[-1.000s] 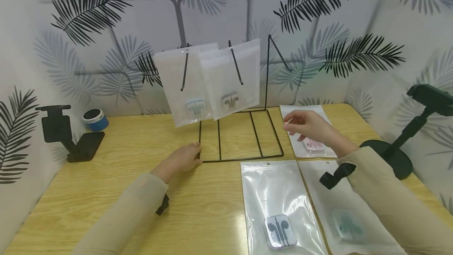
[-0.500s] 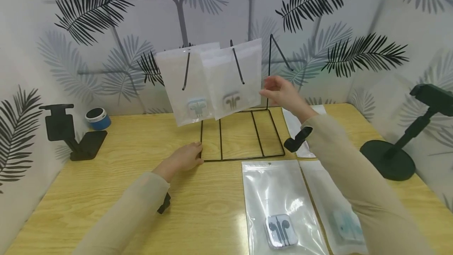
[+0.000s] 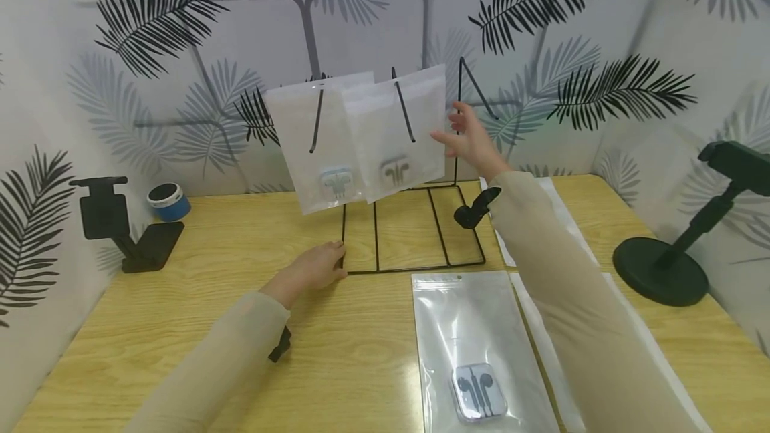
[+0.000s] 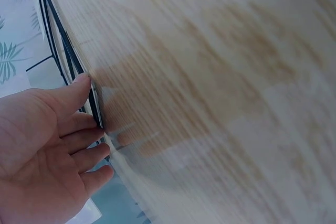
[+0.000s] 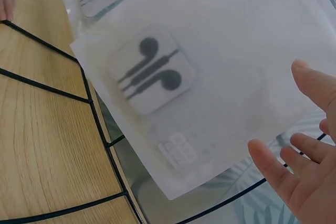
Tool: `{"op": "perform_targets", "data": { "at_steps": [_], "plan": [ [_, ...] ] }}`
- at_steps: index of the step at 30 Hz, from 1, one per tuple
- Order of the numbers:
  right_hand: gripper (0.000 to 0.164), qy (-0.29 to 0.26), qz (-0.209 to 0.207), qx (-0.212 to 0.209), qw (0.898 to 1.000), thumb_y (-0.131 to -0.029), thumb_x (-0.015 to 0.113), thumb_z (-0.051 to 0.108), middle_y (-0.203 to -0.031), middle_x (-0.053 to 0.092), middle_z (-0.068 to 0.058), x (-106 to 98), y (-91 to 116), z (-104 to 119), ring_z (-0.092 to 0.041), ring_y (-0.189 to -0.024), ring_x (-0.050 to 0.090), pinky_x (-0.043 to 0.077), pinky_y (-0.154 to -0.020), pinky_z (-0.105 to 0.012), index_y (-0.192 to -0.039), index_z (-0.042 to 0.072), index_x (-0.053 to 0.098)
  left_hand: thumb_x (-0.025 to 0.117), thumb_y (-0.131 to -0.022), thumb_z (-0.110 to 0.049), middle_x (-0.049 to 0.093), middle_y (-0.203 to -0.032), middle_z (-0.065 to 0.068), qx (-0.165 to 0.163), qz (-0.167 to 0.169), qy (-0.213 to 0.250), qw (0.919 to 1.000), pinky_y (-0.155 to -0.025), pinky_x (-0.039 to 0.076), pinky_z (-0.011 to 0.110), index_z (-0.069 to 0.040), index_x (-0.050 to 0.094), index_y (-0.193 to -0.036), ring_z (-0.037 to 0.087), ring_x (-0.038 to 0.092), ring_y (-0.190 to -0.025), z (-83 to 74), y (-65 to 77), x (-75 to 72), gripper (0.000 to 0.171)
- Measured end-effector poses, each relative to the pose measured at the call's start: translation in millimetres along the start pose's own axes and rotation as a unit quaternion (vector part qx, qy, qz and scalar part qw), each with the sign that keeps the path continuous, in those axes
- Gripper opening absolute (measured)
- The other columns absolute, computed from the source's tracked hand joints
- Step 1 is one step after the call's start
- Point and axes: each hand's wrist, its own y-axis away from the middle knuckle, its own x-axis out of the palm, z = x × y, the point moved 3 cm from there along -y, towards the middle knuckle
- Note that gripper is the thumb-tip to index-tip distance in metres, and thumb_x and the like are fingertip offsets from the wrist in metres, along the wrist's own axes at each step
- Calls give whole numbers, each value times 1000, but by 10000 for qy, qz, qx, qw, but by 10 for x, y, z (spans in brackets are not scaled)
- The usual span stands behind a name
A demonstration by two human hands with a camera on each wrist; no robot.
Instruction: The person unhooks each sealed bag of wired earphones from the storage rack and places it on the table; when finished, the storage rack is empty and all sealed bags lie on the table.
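Note:
A black wire display rack (image 3: 412,268) stands on the wooden table, with hooks at its top. Two whitish pouches hang from the hooks: the left pouch (image 3: 301,132) shows a light-blue earphone case near its bottom, the right pouch (image 3: 385,125) a case with dark earphones. At the rack's front left corner my left hand (image 3: 313,267) pinches the base wire; the left wrist view has thumb and fingers (image 4: 79,124) at that wire. My right hand (image 3: 472,142) is raised at the right pouch's right edge, fingers spread, holding nothing. The third hook (image 3: 479,89) is bare.
A clear-fronted pouch (image 3: 460,326) with an earphone case lies in front of the rack. More pouches lie partly under my right sleeve (image 3: 559,279). A black stand (image 3: 662,269) is at right; a phone holder (image 3: 105,216) and blue cylinder (image 3: 170,202) are at left.
My right hand has moved left and up from above the pouch with the pink case to the hanging right pouch's edge. My left hand stays on the rack.

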Motion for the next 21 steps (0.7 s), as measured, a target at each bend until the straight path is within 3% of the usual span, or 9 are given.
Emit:
{"op": "perform_targets", "data": {
  "at_steps": [6,11,14,17,21],
  "plan": [
    [71,-207,-57,219,9995,-75,58,32,-129,27,-10,1,-9,-2,-22,-114,29,46,-70,-31,-132,23,16,47,-84,-28,21,-132,15,2,33,-37,10000,-97,19,38,1,27,-128,28,21,-119,11,-3,-1,56],
    [57,-354,-271,229,9987,-79,55,23,-113,39,-12,18,56,77,-23,-99,42,46,-70,-34,-129,16,27,48,-84,-27,22,-132,15,11,4,-38,10000,-97,20,38,1,28,-128,28,21,-119,11,-4,-5,56],
    [45,-519,-325,260,9978,-80,54,20,-102,44,-11,22,-26,7,-24,-90,47,47,-69,-35,-122,13,38,48,-84,-28,21,-132,15,9,23,-49,10000,-97,19,38,0,27,-128,28,20,-119,12,-2,-4,56],
    [41,-777,-376,238,9960,-75,59,29,-98,49,-7,-44,-542,-597,-22,-84,51,48,-65,-35,-113,16,48,48,-84,-28,21,-133,15,6,44,-53,10000,-97,19,38,1,27,-128,28,20,-119,11,-4,-3,56],
    [43,-1205,-463,-86,9916,-66,64,39,-98,54,-2,-150,-1403,-1636,-21,-77,54,49,-58,-37,-103,21,55,48,-84,-27,21,-132,16,13,55,-11,10000,-97,19,38,1,27,-128,29,20,-119,3,-4,-4,56]
  ]
}}
